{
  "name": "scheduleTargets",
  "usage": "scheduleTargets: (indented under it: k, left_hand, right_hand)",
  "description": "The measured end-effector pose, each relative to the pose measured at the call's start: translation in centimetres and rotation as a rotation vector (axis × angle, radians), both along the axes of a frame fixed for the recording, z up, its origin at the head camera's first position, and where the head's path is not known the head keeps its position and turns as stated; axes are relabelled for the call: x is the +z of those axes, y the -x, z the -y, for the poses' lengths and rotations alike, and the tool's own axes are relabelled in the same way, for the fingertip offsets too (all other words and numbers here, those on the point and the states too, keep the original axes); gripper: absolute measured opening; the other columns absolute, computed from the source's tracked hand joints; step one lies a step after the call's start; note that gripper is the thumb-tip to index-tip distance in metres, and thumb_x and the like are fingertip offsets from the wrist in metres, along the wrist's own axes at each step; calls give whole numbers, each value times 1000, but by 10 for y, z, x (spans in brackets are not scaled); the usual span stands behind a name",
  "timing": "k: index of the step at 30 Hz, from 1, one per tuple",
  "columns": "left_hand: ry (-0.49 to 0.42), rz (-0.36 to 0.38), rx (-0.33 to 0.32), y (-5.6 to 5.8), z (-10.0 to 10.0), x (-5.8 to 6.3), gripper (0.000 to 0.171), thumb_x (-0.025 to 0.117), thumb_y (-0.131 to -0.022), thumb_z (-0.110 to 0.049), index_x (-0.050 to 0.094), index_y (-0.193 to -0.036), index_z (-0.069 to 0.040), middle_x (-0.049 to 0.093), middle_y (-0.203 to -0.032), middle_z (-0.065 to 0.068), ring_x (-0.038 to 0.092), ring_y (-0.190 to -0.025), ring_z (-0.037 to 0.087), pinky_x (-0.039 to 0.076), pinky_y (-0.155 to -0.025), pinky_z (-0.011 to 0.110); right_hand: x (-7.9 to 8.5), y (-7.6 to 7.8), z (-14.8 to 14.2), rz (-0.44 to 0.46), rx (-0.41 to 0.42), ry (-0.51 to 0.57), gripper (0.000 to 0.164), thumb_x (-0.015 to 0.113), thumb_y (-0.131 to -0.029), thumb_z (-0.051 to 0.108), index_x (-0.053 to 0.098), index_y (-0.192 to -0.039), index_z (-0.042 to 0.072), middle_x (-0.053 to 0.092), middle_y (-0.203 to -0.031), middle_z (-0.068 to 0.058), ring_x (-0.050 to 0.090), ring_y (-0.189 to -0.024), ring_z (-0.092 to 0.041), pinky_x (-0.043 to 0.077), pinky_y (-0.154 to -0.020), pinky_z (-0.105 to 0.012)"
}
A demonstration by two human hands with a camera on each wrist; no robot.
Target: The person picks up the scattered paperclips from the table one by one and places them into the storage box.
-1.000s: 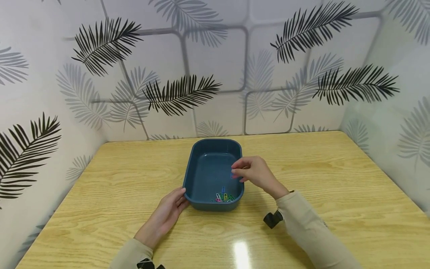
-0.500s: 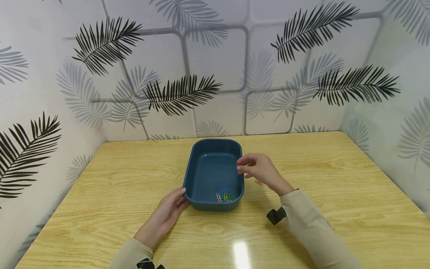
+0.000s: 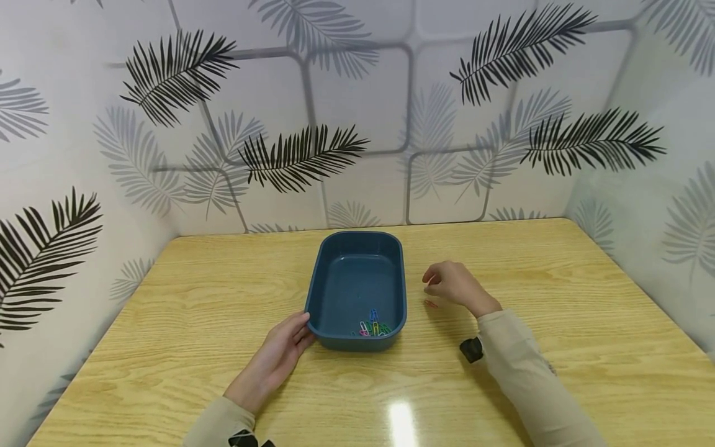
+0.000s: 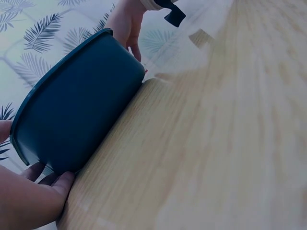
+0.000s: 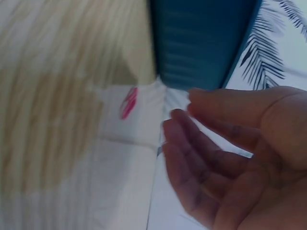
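Note:
A dark blue plastic bin (image 3: 357, 288) stands on the table. Several colored paper clips (image 3: 374, 327) lie at its near end: blue, white, green, yellow and pink. My left hand (image 3: 282, 351) holds the bin's near left corner, thumb at the rim and fingers low on the outer wall, as the left wrist view also shows. To the bin's right, my right hand (image 3: 455, 287) hovers with loosely bent fingers and nothing between them. Just below its fingertips a red paper clip (image 3: 431, 303) lies on the table; in the right wrist view this red clip (image 5: 128, 102) looks blurred, apart from the fingers.
The light wooden table (image 3: 223, 279) extends to both sides of the bin. A leaf-patterned wall (image 3: 357, 112) rises along its back edge and sides. Black wrist cameras (image 3: 472, 349) sit on the beige sleeves (image 3: 525, 372).
A blue clip has dropped from my right hand onto the others in the bin. That hand has moved right, out over the rim to the red clip. My left hand stays put.

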State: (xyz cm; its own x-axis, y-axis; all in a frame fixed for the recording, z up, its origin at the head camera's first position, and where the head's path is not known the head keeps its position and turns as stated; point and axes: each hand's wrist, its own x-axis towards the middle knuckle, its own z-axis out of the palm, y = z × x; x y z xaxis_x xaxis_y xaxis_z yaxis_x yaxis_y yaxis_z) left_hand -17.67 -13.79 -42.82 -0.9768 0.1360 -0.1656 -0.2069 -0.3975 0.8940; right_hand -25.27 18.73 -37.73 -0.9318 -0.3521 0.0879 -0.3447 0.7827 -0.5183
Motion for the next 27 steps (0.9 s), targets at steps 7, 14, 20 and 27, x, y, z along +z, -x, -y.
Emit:
scheduleTargets:
  k: [7,14,20,27]
  left_hand:
    - [-2,-3,-13,1,-1,2,39,50,-99,-9,46,-130,13,54,-127,14,53,-115,20,43,-99,33]
    - [-5,-2,-16,2,-1,2,39,50,-99,-9,45,-131,13,54,-127,14,53,-116,21,43,-99,33]
    - [-7,5,0,1,-1,1,29,51,-99,-9,53,-121,9,56,-123,14,54,-113,22,44,-98,34]
    - [29,-8,-22,-1,-1,2,44,51,-99,-13,43,-134,12,54,-126,14,53,-113,19,43,-97,32]
  right_hand:
    - [-7,2,-4,103,-5,-39,20,72,-82,4,69,-99,-6,68,-90,-15,64,-80,-27,54,-72,-39]
    - [-12,0,-1,96,10,-59,8,73,-81,0,70,-89,-3,67,-83,-10,62,-74,-22,53,-65,-35]
    - [-10,-2,1,159,12,-54,5,72,-80,-4,70,-84,-2,65,-81,-7,56,-68,-19,50,-60,-30]
    - [-5,-2,-5,172,63,-57,6,73,-79,-2,69,-77,1,63,-69,-1,56,-59,-14,48,-54,-27]
